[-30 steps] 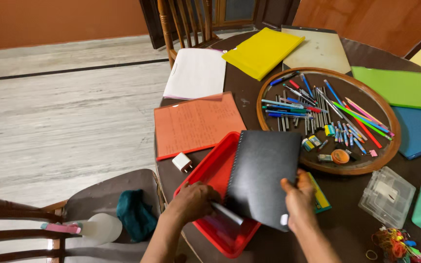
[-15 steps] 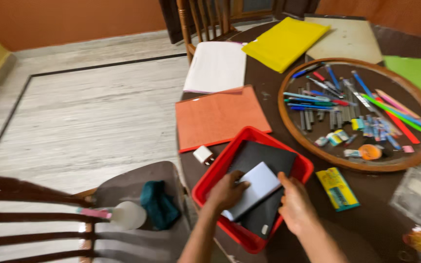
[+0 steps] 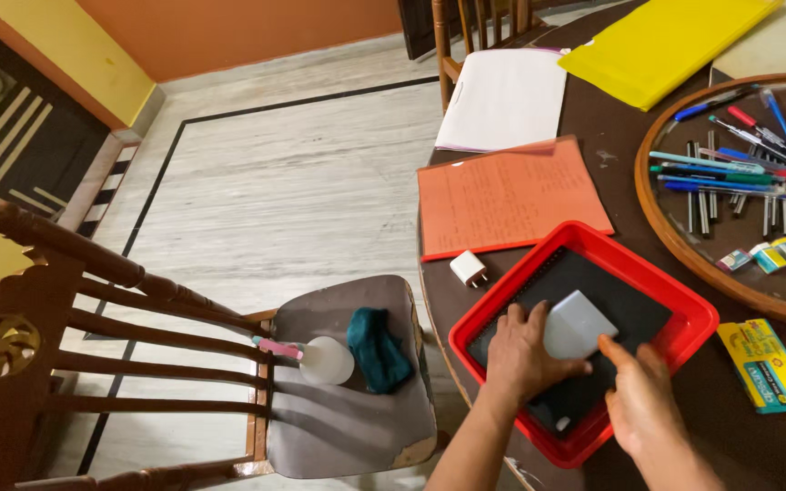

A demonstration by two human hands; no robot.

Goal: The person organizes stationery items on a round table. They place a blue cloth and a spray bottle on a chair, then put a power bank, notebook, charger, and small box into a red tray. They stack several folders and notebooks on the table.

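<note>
Left hand [image 3: 522,353] spread flat, fingers loosely open, pressing on the black notebook [image 3: 593,318] inside the red tray [image 3: 684,341] and touching the pale card [image 3: 578,325] atop it; right hand [image 3: 640,400] half open at the tray's near edge, forefinger on the card, gripping nothing. Tray on a dark round table [image 3: 611,155]: white charger [image 3: 468,269] and orange folder [image 3: 509,195] just beyond, round pen tray [image 3: 661,214] to its right, wooden chair [image 3: 338,400] with teal cloth [image 3: 377,349] to its left on pale marble floor [image 3: 275,191].
</note>
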